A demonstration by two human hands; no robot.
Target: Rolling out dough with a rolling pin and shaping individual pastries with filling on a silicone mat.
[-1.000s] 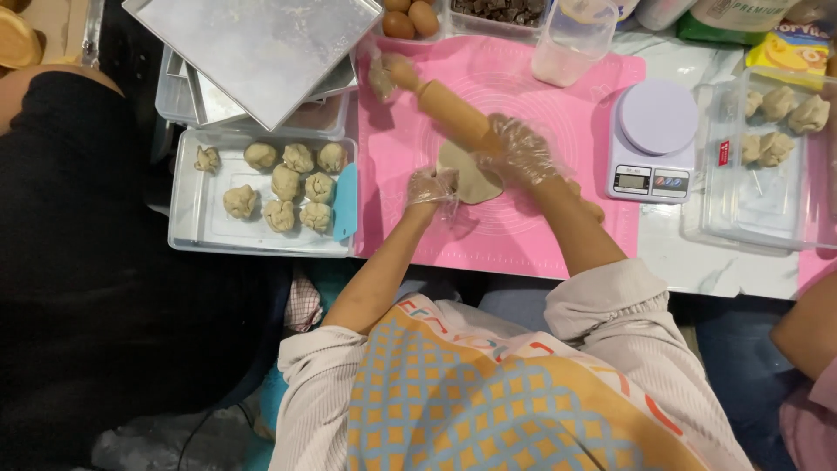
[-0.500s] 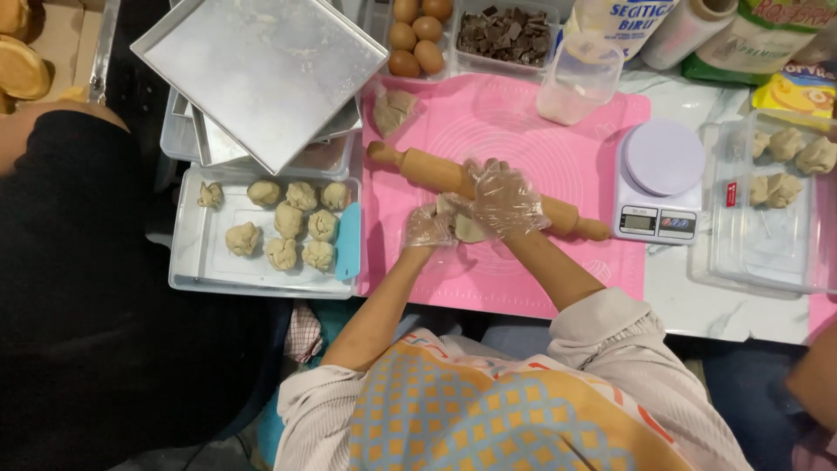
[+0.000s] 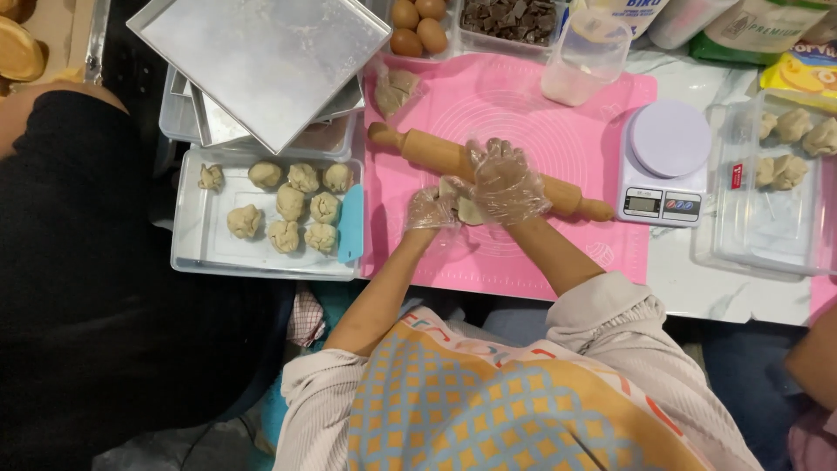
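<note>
Both hands wear thin clear gloves and meet over a flattened piece of dough (image 3: 466, 208) near the middle of the pink mat (image 3: 575, 253). The left hand (image 3: 432, 209) is curled around the dough's left edge, pinching it; the right hand (image 3: 507, 185) lies over the dough's right side with its fingers spread, and also rests across the wooden rolling pin (image 3: 436, 153). Whether the right hand actually grips the pin cannot be told. The pin lies slantwise on the mat, one handle up at the left, the other down at the right, its tip close to the mat's right edge and just beside the small kitchen scale (image 3: 664, 161) on the marble desk (image 3: 750, 301).

Open mat shows below the hands toward the near edge, and above them up to a clear plastic cup (image 3: 582, 59). A bagged lump of dough (image 3: 397, 87) sits at the mat's upper left corner. Left of the mat, touching its edge, a metal tray (image 3: 187, 253) holds ten shaped dough balls (image 3: 288, 209) and a light blue scraper (image 3: 351, 225). Above it, stacked square pans (image 3: 261, 61) overhang. To the right, past the scale, a clear container (image 3: 758, 235) holds more dough pieces
</note>
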